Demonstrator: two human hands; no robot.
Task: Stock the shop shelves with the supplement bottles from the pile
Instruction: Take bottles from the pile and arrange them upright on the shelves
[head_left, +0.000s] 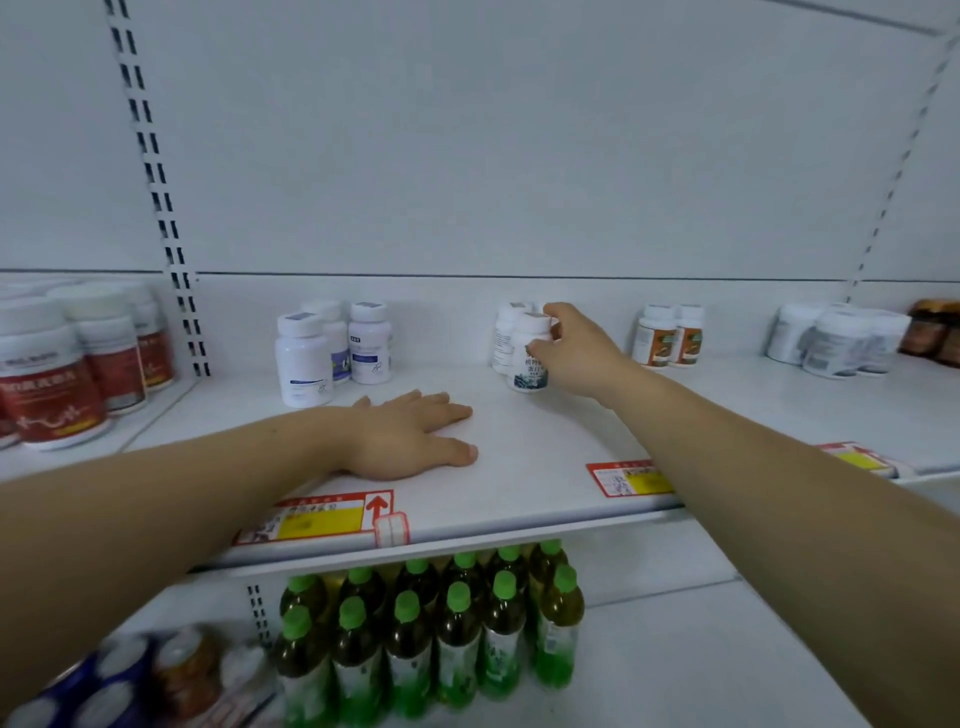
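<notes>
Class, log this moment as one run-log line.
left hand: flat on white shelf | right hand: grips white supplement bottle | bottle: upright on shelf

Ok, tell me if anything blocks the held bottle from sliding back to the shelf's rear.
Yes: another white bottle stands directly behind the bottle gripped by the right hand, near the shelf's back wall.

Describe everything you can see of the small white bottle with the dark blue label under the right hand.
The small white plastic bottle with the dark blue label stands upright on the white shelf, in front of similar white bottles. It has a white cap and printed characters on its label. The right hand grips its cap and shoulder from the right.
</notes>
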